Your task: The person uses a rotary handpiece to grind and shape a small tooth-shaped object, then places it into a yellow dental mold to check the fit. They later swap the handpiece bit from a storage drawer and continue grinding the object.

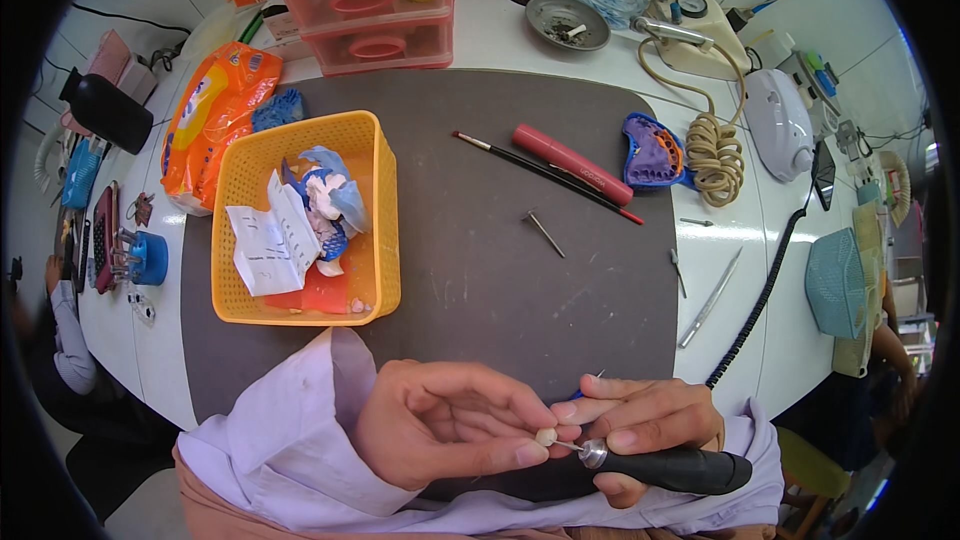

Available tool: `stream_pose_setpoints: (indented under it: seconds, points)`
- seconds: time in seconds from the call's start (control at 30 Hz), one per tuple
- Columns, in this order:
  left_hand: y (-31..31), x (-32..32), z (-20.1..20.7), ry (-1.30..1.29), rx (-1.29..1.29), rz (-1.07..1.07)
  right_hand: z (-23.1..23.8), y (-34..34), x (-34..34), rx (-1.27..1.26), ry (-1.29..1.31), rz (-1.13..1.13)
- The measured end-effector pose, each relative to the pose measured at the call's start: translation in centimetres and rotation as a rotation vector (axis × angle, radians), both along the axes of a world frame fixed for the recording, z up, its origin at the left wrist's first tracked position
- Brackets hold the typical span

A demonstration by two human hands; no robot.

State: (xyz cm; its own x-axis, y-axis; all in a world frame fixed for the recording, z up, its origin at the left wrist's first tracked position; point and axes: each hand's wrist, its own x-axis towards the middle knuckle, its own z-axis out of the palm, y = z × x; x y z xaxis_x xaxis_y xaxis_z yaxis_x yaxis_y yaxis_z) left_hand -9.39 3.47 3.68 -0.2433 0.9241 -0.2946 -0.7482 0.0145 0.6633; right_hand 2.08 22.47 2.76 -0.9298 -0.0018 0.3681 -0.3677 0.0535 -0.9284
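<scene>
My left hand (440,420) pinches a small off-white dental crown (546,436) between thumb and fingertips, just above my lap at the near edge of the mat. My right hand (660,420) grips a black rotary handpiece (680,470) with a silver collar. Its thin bur (568,446) points left and reaches the crown; whether it presses on the surface is too small to tell. The fingertips of both hands meet beside the crown. Part of a blue object with a thin tip (592,382) shows behind my right fingers, mostly hidden.
On the grey mat (450,330) sit a yellow basket (390,240) of papers and impressions, a brush (550,176), a red tube (570,162) and a loose bur (545,235). A purple-filled impression tray (655,152), a knife-like tool (711,297) and a coiled black cord (770,285) lie rightward.
</scene>
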Motion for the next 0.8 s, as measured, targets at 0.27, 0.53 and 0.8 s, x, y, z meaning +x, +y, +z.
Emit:
stream_pose_setpoints:
  seconds: [0.27, 0.53, 0.8]
  points:
    - [-0.10, 0.11, -0.16, 0.002, 0.054, 0.011, -0.24, -0.32, 0.36, -0.008, 0.019, -0.026]
    - [-0.07, 0.12, -0.18, -0.007, 0.064, 0.018, 0.03, -0.55, 0.69, 0.007, -0.022, -0.070]
    - [0.02, 0.19, -0.17, 0.000, 0.053, 0.032, 0.09, -0.22, 0.17, -0.039, -0.012, -0.012]
